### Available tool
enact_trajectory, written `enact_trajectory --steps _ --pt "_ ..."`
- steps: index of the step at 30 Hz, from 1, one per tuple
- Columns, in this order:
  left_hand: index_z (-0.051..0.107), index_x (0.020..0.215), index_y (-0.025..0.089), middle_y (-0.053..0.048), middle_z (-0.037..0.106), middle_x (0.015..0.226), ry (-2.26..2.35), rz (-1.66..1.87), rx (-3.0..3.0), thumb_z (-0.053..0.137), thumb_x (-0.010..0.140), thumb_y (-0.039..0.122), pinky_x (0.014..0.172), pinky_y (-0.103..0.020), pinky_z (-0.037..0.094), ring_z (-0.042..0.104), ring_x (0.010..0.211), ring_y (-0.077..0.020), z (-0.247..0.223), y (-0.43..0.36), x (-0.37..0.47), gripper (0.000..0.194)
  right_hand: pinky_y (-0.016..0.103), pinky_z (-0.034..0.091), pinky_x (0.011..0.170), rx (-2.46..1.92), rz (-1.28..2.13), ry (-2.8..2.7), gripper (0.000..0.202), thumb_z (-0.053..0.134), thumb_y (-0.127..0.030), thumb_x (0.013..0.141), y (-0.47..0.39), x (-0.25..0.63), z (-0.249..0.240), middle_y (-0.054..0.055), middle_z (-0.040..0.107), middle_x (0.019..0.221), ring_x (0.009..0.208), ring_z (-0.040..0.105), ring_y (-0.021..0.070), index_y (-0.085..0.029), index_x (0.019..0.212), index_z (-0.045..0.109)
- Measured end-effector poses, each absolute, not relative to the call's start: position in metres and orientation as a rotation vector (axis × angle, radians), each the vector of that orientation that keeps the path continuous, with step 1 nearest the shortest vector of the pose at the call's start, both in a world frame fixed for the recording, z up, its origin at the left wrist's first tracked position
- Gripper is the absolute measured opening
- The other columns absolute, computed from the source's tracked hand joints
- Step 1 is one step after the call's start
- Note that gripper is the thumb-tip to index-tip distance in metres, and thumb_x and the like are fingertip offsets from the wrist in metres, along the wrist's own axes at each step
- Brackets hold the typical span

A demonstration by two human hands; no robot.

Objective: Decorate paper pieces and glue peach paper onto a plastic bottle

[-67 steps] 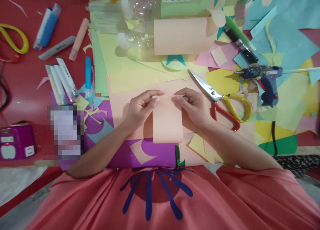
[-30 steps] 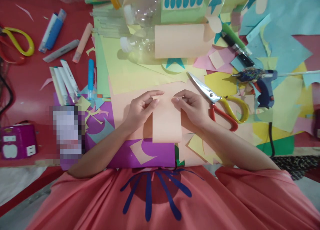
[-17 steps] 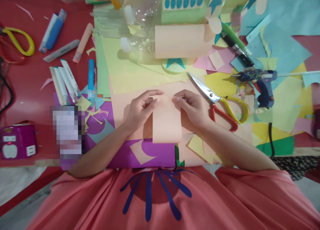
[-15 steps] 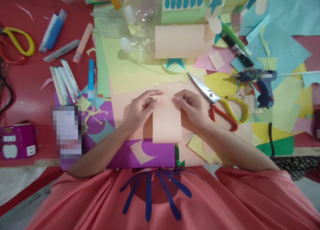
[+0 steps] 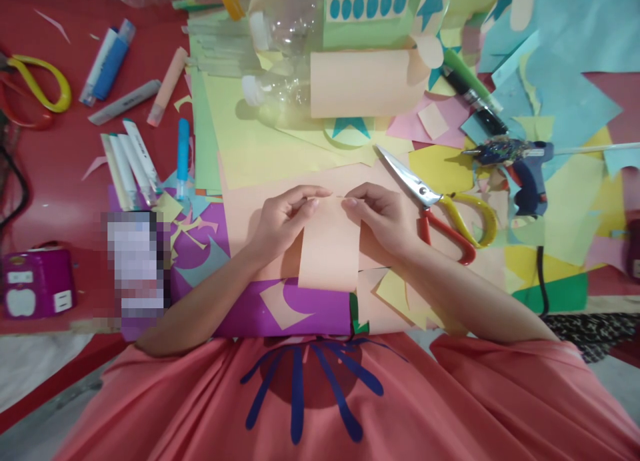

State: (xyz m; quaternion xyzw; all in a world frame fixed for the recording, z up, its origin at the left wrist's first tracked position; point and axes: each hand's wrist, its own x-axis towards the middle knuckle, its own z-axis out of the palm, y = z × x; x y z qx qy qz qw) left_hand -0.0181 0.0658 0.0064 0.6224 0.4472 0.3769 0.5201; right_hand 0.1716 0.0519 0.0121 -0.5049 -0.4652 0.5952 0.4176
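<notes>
A strip of peach paper (image 5: 330,247) hangs between my two hands, its lower end lying toward me over purple paper (image 5: 320,311). My left hand (image 5: 287,217) pinches the strip's upper left corner between thumb and fingers. At the upper right corner, my right hand (image 5: 377,211) grips it the same way. Under both hands spreads a larger peach sheet (image 5: 245,207). Scissors (image 5: 435,201) with red and yellow handles lie just right of my right hand, blades slightly apart and pointing up and left.
Beyond my hands, a clear plastic bottle (image 5: 280,91) wrapped in peach paper (image 5: 365,84) lies on its side. A blue glue gun (image 5: 530,171) rests at the right. Several markers (image 5: 133,157), a phone (image 5: 137,264) and a purple box (image 5: 37,284) are on the left. Paper scraps (image 5: 195,231) are scattered about.
The lower end of the peach strip has swung slightly left and flattened out. Both hands keep their hold, with the fingertips a little closer together and slightly nearer me.
</notes>
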Motion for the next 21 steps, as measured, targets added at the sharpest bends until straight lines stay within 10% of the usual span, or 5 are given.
enact_trajectory --steps 5,11,21 --pt "0.073 0.099 0.02 -0.005 0.075 0.094 1.003 0.777 1.617 0.055 0.094 0.037 0.055 -0.02 0.042 0.062 0.067 -0.0104 0.012 0.063 -0.018 0.025 0.024 0.03 0.05 -1.298 1.424 -1.416 0.015 0.062 -0.025 0.082 0.049 0.173 0.009 -0.004 0.053 0.058 0.053 0.042 0.0055 -0.017 0.07 0.063" --pt "0.059 0.131 0.02 0.007 0.053 0.054 1.0 0.717 1.64 0.056 0.092 0.029 0.051 -0.019 0.037 0.045 0.048 -0.0076 0.009 0.062 -0.02 0.04 0.024 0.033 0.051 -1.333 1.274 -1.476 0.014 0.062 -0.025 0.081 0.047 0.176 0.009 -0.004 0.055 0.058 0.053 0.045 0.0067 -0.018 0.069 0.061" --pt "0.044 0.139 0.022 0.001 0.065 0.076 0.89 0.614 1.6 0.066 0.078 0.021 0.076 -0.027 0.052 0.066 0.078 -0.0147 0.021 0.08 -0.036 0.065 0.027 0.033 0.051 -1.306 1.101 -1.027 0.029 0.054 -0.046 0.091 0.047 0.178 -0.004 -0.005 0.037 0.062 0.053 0.037 0.0101 -0.026 0.076 0.04"
